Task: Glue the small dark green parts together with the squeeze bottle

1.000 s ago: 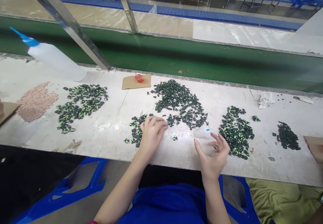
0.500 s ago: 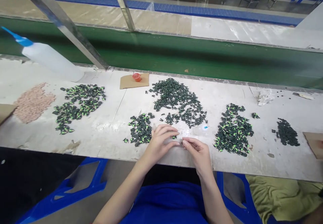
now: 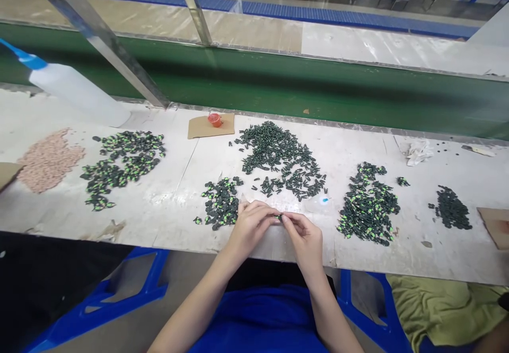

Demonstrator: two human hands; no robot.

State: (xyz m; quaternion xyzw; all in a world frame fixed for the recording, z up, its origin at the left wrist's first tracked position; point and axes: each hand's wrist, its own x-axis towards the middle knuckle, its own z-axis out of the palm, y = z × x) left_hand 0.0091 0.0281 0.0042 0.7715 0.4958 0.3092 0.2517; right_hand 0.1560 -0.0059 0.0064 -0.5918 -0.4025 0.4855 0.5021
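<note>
In front of me a small dark green piece with bright green marks [image 3: 279, 217] sits between my fingertips. My left hand [image 3: 253, 224] pinches it from one side, while the closed fingertips of my right hand [image 3: 304, 235] press against its other side. Whether the right fingers hold a separate part is hidden. A pile of black-and-green pieces [image 3: 220, 203] lies beside my left hand. Beyond both hands spreads a larger heap of slim dark green parts [image 3: 274, 149]. Just past the right hand is a small clear bottle with a blue tip [image 3: 325, 200].
More black-and-green pieces [image 3: 369, 204] lie to the right, near a small dark pile [image 3: 453, 209]. Leftward are another green-marked pile [image 3: 123, 165], pink parts [image 3: 51, 159] and a large white bottle [image 3: 79, 92]. A red cup [image 3: 214, 120] stands on cardboard [image 3: 199, 128].
My right hand has moved slightly left and up, its fingertips meeting those of my left hand. The left fingers have closed on the small green-marked piece.
</note>
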